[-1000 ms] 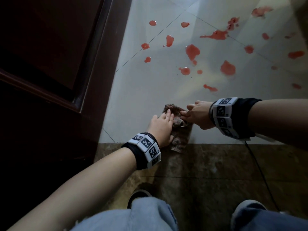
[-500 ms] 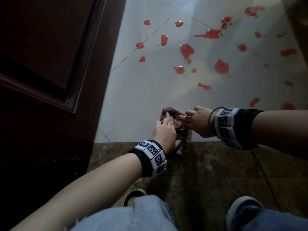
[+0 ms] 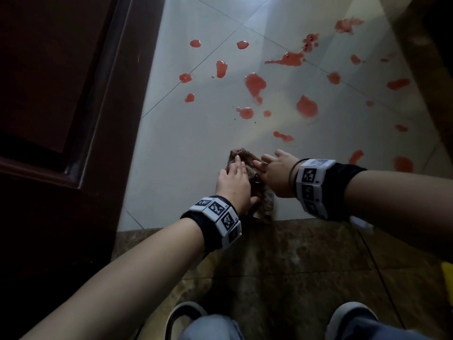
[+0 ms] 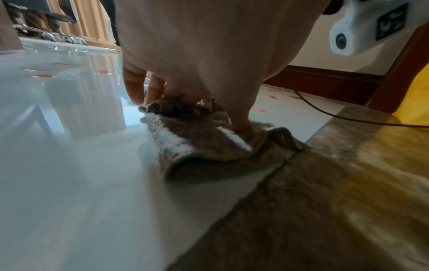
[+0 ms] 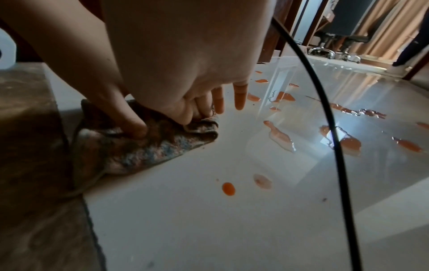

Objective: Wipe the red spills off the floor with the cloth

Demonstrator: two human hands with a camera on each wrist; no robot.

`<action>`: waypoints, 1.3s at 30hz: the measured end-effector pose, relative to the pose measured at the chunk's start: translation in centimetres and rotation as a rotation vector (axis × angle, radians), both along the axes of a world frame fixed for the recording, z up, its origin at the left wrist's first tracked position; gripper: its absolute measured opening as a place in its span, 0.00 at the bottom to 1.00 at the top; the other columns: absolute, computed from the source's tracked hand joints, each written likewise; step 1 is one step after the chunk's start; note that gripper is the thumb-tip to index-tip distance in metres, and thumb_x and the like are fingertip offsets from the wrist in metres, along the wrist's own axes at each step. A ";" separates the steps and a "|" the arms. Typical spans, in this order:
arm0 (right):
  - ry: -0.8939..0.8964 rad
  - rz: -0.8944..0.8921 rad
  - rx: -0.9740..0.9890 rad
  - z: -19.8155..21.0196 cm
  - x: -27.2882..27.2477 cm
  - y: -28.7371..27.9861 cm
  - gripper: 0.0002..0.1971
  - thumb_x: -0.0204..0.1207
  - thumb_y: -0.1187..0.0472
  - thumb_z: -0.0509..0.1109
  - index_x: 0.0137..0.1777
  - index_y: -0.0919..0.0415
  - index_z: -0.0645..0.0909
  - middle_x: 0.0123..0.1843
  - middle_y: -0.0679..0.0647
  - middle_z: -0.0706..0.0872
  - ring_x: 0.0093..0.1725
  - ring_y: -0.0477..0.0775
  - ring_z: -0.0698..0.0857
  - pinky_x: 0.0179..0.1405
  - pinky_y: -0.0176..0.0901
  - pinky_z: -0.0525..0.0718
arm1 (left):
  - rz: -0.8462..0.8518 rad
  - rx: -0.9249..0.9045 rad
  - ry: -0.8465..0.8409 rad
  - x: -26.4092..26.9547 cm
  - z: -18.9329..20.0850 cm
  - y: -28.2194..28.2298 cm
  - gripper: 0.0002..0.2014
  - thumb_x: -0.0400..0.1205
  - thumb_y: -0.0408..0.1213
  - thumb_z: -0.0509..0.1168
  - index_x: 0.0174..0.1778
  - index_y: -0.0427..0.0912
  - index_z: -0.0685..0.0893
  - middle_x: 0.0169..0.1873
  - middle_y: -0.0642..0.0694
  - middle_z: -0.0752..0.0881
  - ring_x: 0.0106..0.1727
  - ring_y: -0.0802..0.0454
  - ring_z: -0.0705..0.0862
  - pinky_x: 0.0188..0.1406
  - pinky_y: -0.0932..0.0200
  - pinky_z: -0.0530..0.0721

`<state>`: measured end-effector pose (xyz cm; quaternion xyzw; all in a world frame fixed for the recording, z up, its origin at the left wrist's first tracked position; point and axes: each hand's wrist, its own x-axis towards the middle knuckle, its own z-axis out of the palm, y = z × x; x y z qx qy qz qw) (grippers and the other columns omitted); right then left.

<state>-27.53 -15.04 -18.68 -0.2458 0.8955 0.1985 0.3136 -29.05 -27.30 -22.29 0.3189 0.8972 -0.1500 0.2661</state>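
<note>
A brownish patterned cloth [image 3: 266, 207] lies bunched on the white floor tile [image 3: 186, 153], right at its near edge. My left hand [image 3: 234, 179] lies over its left part; in the left wrist view the thumb [image 4: 239, 124] presses it down and the fingers [image 4: 139, 91] curl onto the gathered fold of the cloth [image 4: 197, 144]. My right hand [image 3: 272, 170] pinches the cloth's [image 5: 144, 150] far fold between thumb and forefinger, two other fingers [image 5: 240, 99] stretched out. Several red spills [image 3: 255, 84] lie farther out; the nearest spill [image 5: 281, 137] sits just beyond the cloth.
A dark wooden door [image 3: 61, 94] runs along the left. A brown marble strip [image 3: 282, 253] borders the tile near my shoes [image 3: 181, 315]. A black cable [image 5: 329, 119] hangs from my right wrist. Something yellow [image 3: 447, 283] sits at the right edge. Chair legs [image 5: 325, 49] stand far off.
Both hands stayed on the cloth at the tile's edge. My left fingers reached farther over its top, and my right hand, curled before, now spreads some fingers. The view tilted slightly.
</note>
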 end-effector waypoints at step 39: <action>0.124 -0.207 0.019 -1.7 -9.6 -4.4 0.34 0.83 0.42 0.52 0.83 0.62 0.56 0.85 0.58 0.53 0.80 0.56 0.56 0.75 0.54 0.59 | 0.153 -0.025 -0.011 -12.0 -0.1 -2.5 0.55 0.73 0.66 0.63 0.83 0.36 0.43 0.84 0.40 0.42 0.84 0.45 0.50 0.78 0.41 0.54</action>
